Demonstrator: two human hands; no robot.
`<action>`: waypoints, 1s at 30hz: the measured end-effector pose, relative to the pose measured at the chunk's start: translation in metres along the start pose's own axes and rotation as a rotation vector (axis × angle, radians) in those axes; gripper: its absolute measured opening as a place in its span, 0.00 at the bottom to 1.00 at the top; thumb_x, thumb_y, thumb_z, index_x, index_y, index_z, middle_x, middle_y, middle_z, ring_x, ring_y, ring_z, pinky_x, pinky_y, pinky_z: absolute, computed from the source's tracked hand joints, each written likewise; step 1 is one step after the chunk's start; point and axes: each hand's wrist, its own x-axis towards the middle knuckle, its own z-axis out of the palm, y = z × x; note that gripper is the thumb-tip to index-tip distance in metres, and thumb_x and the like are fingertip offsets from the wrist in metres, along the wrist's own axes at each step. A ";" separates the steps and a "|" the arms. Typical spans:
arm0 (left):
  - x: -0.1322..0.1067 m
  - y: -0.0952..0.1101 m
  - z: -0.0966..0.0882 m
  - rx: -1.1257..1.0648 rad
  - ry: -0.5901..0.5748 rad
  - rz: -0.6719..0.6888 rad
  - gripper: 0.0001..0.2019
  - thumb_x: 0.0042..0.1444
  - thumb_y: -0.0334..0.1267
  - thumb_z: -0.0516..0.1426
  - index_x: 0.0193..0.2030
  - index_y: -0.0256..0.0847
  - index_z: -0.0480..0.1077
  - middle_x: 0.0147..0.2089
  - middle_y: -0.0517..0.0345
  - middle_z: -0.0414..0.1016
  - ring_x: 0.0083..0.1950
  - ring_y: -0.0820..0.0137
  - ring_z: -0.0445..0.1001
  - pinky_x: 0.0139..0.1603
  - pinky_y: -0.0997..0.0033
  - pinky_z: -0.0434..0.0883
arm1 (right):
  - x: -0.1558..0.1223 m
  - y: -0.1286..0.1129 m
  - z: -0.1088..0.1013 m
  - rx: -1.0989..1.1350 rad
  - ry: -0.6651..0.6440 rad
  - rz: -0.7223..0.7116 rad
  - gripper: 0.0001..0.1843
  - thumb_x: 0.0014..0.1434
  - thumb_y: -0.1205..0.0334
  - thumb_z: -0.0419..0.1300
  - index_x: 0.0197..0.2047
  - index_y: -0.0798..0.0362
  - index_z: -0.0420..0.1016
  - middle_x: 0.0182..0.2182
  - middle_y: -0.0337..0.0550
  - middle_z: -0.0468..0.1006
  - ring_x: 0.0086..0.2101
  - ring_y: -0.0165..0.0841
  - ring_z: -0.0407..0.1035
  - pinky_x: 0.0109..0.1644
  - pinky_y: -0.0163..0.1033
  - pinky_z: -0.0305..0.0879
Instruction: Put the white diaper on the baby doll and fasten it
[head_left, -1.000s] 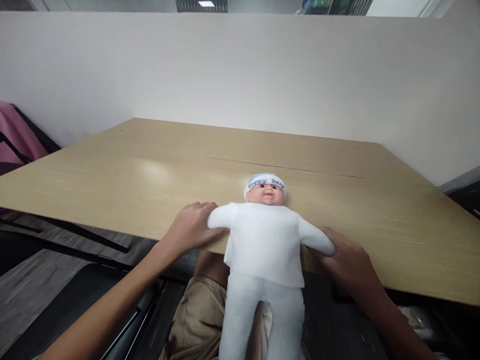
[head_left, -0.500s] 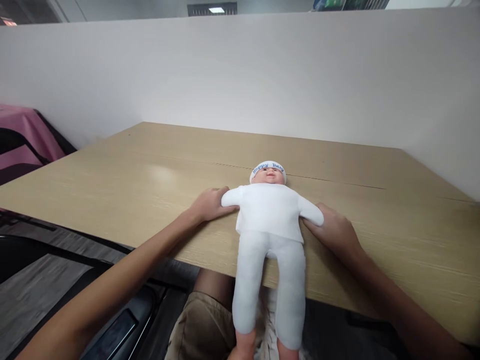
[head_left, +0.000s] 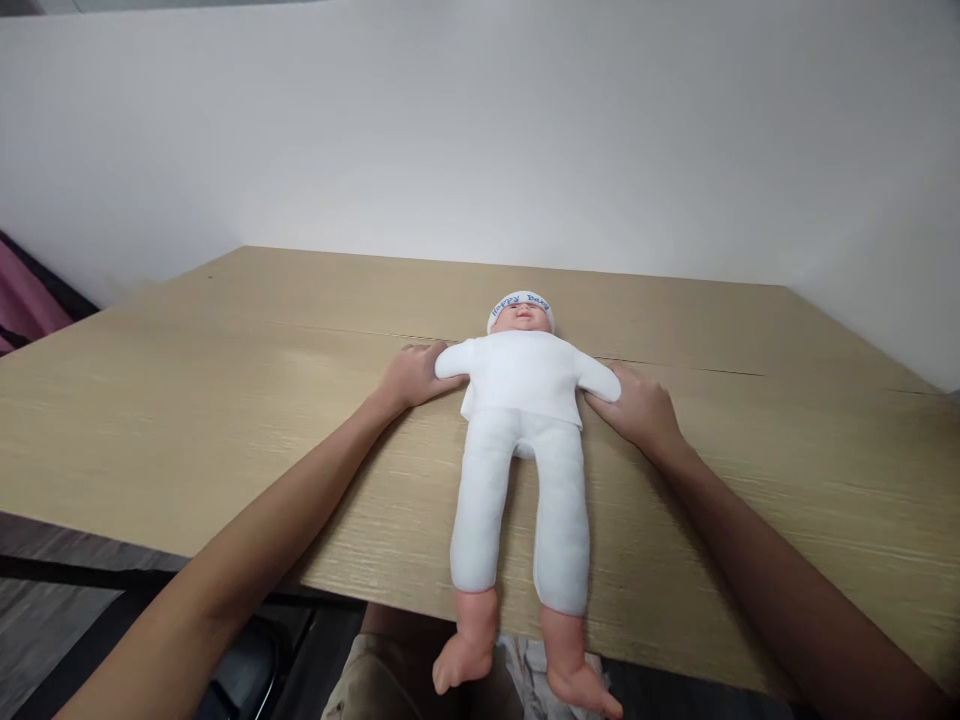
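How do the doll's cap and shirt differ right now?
The cap bears blue lettering; the shirt shows none. The cap is much smaller than the shirt. The left grip and right grip hold the shirt's sleeves, while neither touches the cap. Both cap and shirt are mostly white.

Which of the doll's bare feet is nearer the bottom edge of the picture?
The picture-right foot: it reaches almost to the bottom edge, while the picture-left foot ends visibly higher.
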 end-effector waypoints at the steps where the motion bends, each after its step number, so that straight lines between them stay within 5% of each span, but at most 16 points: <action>1: 0.006 -0.001 0.002 0.000 0.019 -0.007 0.35 0.65 0.74 0.56 0.54 0.41 0.77 0.49 0.41 0.87 0.51 0.44 0.84 0.52 0.52 0.75 | 0.007 0.002 0.002 0.002 0.009 0.003 0.22 0.66 0.46 0.62 0.56 0.49 0.84 0.49 0.53 0.90 0.43 0.50 0.81 0.40 0.44 0.60; 6: 0.027 -0.004 0.010 0.040 0.095 -0.091 0.36 0.64 0.77 0.57 0.49 0.41 0.78 0.45 0.41 0.85 0.48 0.45 0.81 0.55 0.48 0.72 | 0.037 0.009 0.012 -0.025 0.021 0.050 0.20 0.65 0.43 0.64 0.50 0.50 0.83 0.45 0.54 0.89 0.40 0.48 0.79 0.37 0.43 0.57; 11: 0.031 -0.006 0.017 0.002 0.183 -0.136 0.34 0.69 0.72 0.57 0.61 0.43 0.76 0.58 0.40 0.84 0.60 0.42 0.76 0.63 0.45 0.68 | 0.053 0.015 0.016 0.012 0.021 0.098 0.20 0.65 0.43 0.64 0.48 0.50 0.82 0.45 0.54 0.88 0.40 0.48 0.77 0.38 0.43 0.58; 21: 0.030 -0.010 0.018 -0.094 0.157 -0.145 0.36 0.71 0.69 0.57 0.71 0.45 0.74 0.65 0.44 0.84 0.65 0.42 0.73 0.70 0.44 0.63 | 0.055 0.023 0.021 0.119 0.145 0.052 0.30 0.64 0.35 0.67 0.56 0.51 0.82 0.51 0.58 0.87 0.48 0.53 0.76 0.44 0.47 0.64; 30: 0.022 -0.003 0.020 -0.086 0.114 -0.225 0.41 0.73 0.67 0.57 0.81 0.40 0.66 0.65 0.32 0.82 0.69 0.39 0.73 0.70 0.43 0.65 | 0.045 0.022 0.022 0.019 0.168 0.014 0.30 0.68 0.38 0.64 0.59 0.55 0.80 0.53 0.62 0.85 0.52 0.55 0.73 0.56 0.51 0.67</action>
